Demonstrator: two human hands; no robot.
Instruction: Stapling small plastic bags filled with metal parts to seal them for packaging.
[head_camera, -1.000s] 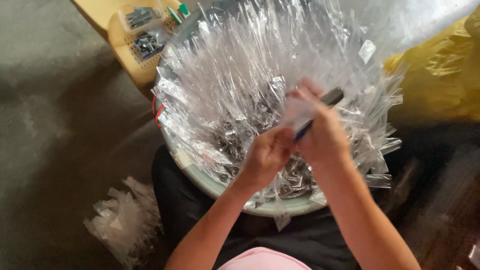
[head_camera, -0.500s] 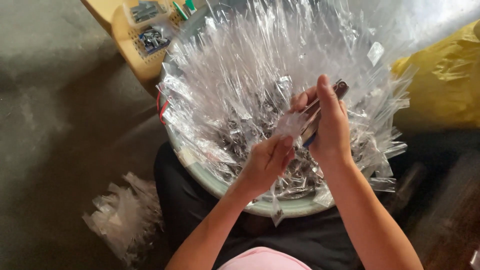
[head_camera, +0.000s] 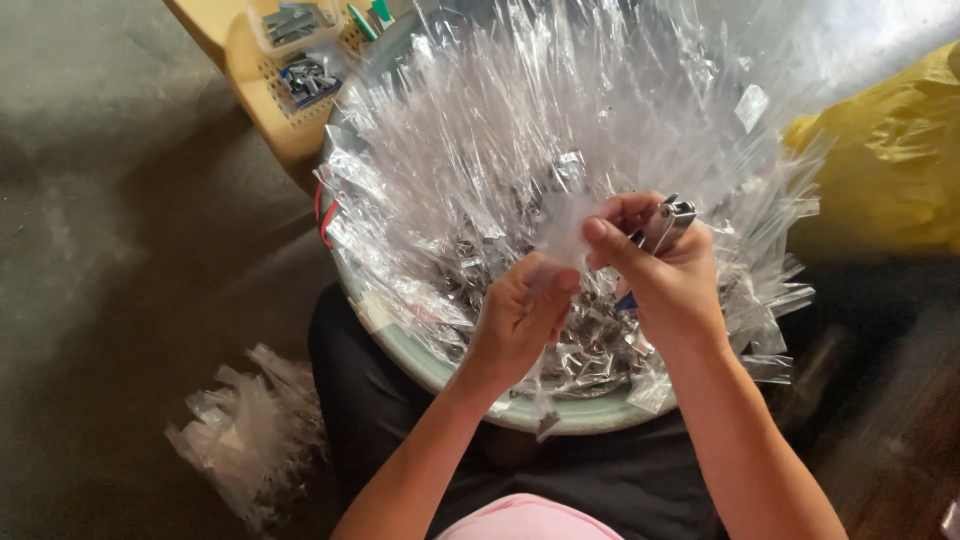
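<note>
Both hands have drifted up and right over the basin since a second ago, and the bag now sits pinched between them instead of lying flat against the right palm.

Left hand (head_camera: 520, 315): fingers curled, thumb and forefinger closed on the lower edge of a small clear plastic bag (head_camera: 568, 225). Right hand (head_camera: 665, 270): thumb and fingers closed on the same bag's right side; a small metal tool with a dark handle (head_camera: 668, 222) is also tucked in that grip, its tip sticking out above the knuckles. What kind of tool it is can't be told; too blurred.

Bag is held upright just above the heap, between the two hands, touching both.

Under the hands: pale green round basin (head_camera: 590, 415) resting on the person's lap, piled with clear plastic bags (head_camera: 560, 110) fanning out past the rim, small metal parts (head_camera: 590, 330) in the middle.

Around it:
- loose bunch of empty clear bags (head_camera: 250, 435) on the floor, left of the knee
- yellow perforated stool (head_camera: 265, 80) top left, carrying a small clear tray of dark metal pieces (head_camera: 308, 78)
- yellow sack (head_camera: 885, 170) at the right edge, just beside the basin
</note>
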